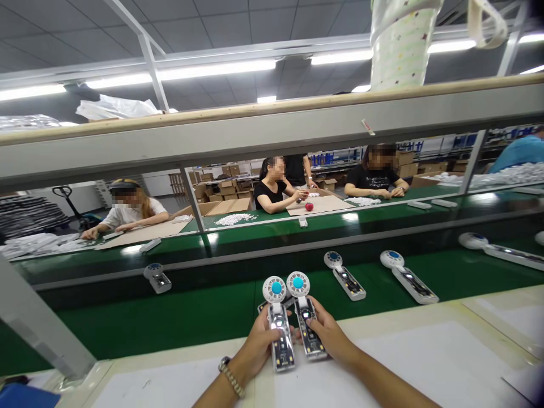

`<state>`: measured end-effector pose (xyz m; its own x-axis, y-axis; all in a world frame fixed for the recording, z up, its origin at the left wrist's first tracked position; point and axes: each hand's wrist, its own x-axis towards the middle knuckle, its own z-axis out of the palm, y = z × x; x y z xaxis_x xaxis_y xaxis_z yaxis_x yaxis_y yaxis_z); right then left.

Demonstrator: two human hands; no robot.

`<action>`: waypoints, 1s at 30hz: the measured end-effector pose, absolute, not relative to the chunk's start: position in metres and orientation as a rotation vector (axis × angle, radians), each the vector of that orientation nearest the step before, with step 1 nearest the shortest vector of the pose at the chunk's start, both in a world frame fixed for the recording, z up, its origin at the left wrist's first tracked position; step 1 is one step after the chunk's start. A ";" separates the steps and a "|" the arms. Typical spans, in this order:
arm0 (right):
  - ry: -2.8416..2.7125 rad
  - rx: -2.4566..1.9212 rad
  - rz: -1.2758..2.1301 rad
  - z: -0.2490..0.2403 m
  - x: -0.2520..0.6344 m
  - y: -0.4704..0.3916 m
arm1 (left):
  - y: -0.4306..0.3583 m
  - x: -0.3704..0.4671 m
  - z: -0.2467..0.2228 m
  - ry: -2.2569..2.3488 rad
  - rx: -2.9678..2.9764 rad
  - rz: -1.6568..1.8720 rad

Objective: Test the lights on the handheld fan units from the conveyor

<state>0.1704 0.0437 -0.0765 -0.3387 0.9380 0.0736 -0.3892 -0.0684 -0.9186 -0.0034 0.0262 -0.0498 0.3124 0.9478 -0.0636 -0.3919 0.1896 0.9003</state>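
My left hand [262,335] is closed around the handle of a small handheld fan [281,338], its thumb on the see-through front. In my right hand [328,330] is a matching handheld fan [310,335], with the thumb pressed near the middle of its handle. Both have round white slotted heads with blue centres, and circuit parts show through their clear handles. They stand side by side, tilted, over the near edge of the green conveyor belt [191,323]. Part of another dark-fronted piece shows behind them, mostly hidden.
Similar fans lie on the belt: one at left [158,279], two at right [345,276] [410,277], and more at far right. White sheets [433,357] cover the near table. A metal post [46,323] rises at left. Co-workers sit across the line beyond an overhead shelf [255,133].
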 end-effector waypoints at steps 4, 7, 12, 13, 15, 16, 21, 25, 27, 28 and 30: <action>-1.177 -0.727 1.613 -0.080 0.171 0.044 | 0.027 -0.003 -0.051 0.775 0.933 1.043; -1.246 -0.716 1.524 -0.086 0.172 0.047 | 0.026 -0.002 -0.048 0.800 0.918 1.035; -1.353 -0.666 1.420 -0.094 0.174 0.052 | 0.024 -0.001 -0.043 0.803 0.918 1.029; -1.362 -0.667 1.419 -0.095 0.175 0.052 | 0.024 -0.001 -0.042 0.799 0.918 1.028; -1.373 -0.665 1.424 -0.095 0.175 0.053 | 0.024 -0.001 -0.042 0.777 0.916 1.029; -1.377 -0.665 1.429 -0.095 0.176 0.052 | 0.024 -0.002 -0.042 0.767 0.913 1.029; -1.407 -0.706 1.403 -0.094 0.178 0.051 | 0.025 -0.002 -0.041 0.745 0.897 1.030; -1.374 -0.689 1.415 -0.096 0.176 0.053 | 0.024 -0.001 -0.040 0.767 0.926 0.986; -1.289 -0.711 1.481 -0.097 0.174 0.054 | 0.024 -0.001 -0.041 0.765 0.932 0.975; -1.242 -0.721 1.530 -0.096 0.173 0.054 | 0.025 -0.001 -0.042 0.753 0.930 0.979; -1.169 -0.730 1.591 -0.094 0.171 0.053 | 0.025 -0.001 -0.043 0.729 0.915 0.994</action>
